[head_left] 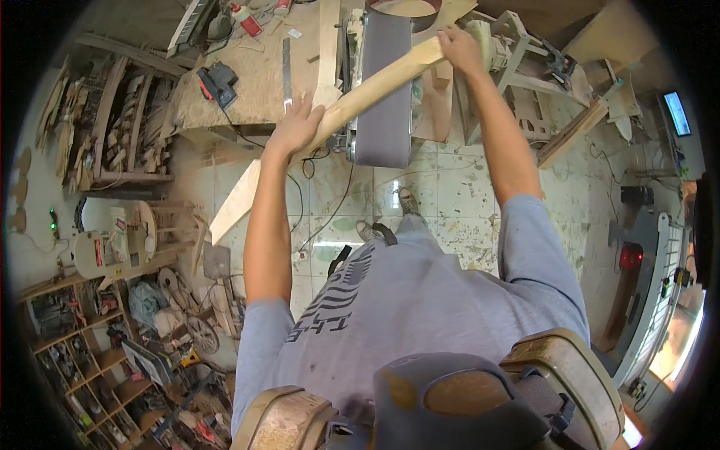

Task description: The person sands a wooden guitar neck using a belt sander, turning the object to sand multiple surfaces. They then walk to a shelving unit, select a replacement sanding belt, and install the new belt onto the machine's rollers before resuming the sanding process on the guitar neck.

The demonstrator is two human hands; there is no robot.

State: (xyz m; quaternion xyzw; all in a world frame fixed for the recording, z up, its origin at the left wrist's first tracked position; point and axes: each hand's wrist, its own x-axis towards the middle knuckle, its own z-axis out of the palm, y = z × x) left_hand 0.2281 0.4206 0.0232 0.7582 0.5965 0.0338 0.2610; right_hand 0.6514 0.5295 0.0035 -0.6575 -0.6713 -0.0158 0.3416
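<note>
A long pale wooden plank (337, 116) lies slantwise across the grey belt of a belt sander (382, 90), its lower end hanging past the sander's left side over the tiled floor (450, 195). The left hand (296, 126) presses flat and open on the plank just left of the belt, while the right hand (459, 49) closes around the plank's upper end just right of it. Left of the sander, 1 black power tool (217, 82) rests on a dusty workbench (255, 82).

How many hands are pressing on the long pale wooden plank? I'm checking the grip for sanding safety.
2. The left hand lies flat on the long pale wooden plank beside the grey sanding belt; the right hand grips its far end beyond the belt.
</note>
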